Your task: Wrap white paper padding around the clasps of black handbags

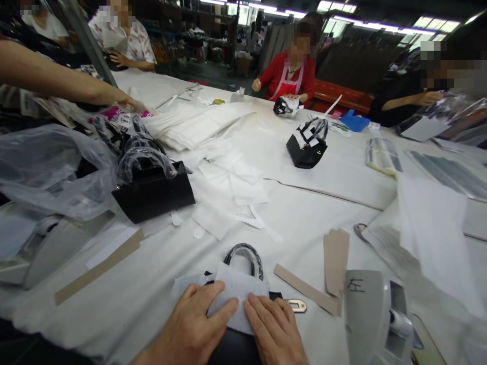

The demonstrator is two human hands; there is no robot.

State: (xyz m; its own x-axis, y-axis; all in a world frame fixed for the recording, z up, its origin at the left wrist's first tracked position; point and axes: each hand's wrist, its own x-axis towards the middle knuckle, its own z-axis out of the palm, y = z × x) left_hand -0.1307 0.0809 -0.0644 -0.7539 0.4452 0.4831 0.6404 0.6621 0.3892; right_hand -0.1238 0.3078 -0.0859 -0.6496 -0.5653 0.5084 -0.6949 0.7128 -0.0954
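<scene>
A small black handbag lies in front of me at the bottom middle, its twin handles wrapped in clear film. Across its upper part is a thin white sheet. My left hand rests on the sheet's left side, thumb and forefinger apart. On the right side my right hand lies flat with its fingers stretched over the sheet's edge. A strap with a gold-coloured metal plate sticks out to the right of the bag. Both hands hide much of the bag's front.
Brown card strips and a grey dispenser lie to the right. Other black handbags stand at left and farther back. White sheets spread mid-table. A co-worker's arm reaches in from the left; other people sit across.
</scene>
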